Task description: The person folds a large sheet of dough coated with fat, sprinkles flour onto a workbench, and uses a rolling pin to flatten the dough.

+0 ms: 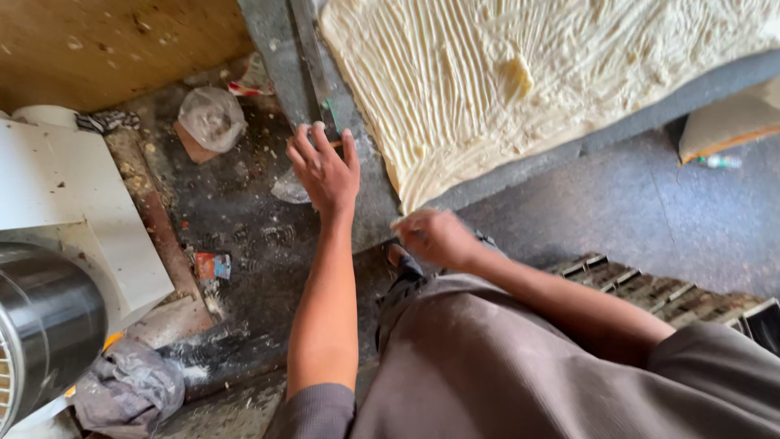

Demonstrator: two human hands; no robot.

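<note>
Head view only. We're looking straight down over a grey slab carrying a wide sheet of dough, ridged with finger grooves, long axis running up and right, away from us.

Left hand: fingers spread, pressed on the slab's edge strip just left of the dough, apparently over a small thin item we can't make out; not gripping the dough.

Right hand: blurred, at the dough's near corner, which points down toward us. Looks pinched on that corner, but we can't tell for sure.

The right hand is nearer the dough; the sheet lies ahead and right of both hands.

Left of us: dirty floor with a crumpled plastic bag, a steel drum, a white panel.
</note>
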